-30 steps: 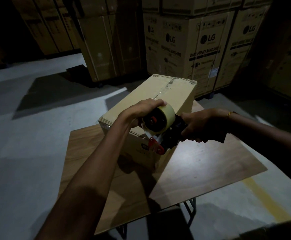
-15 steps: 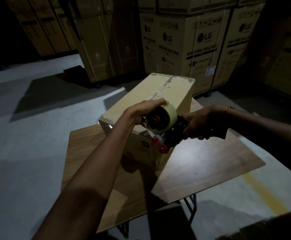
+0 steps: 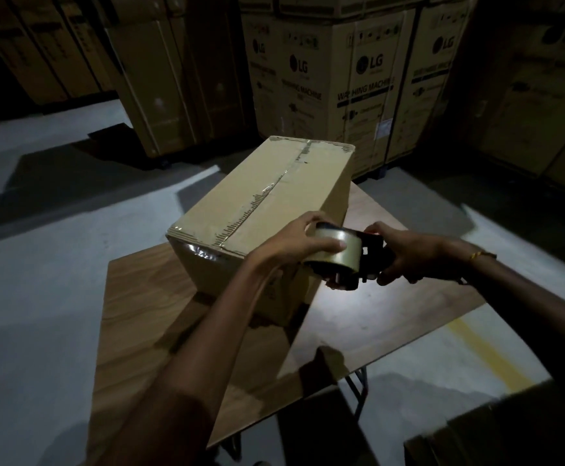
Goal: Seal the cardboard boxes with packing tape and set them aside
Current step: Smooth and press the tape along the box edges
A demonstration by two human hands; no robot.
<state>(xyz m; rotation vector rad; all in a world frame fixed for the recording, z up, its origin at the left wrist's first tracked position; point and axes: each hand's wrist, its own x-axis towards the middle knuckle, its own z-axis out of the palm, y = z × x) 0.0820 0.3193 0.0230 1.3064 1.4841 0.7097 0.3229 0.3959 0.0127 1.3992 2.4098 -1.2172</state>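
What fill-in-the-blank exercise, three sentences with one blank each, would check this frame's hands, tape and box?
1. The left hand grips the roll of ____ on the dispenser.
2. The right hand holds the dispenser's ____.
3. The cardboard box stands on the wooden ____, and a tape strip runs along its top seam.

Missing words: tape; handle; table

One head-worn wide-angle view looks forward and steeply down from close above the desk (image 3: 146, 317). It faces stacked cartons (image 3: 351, 79) at the back, well beyond the desk's far edge.
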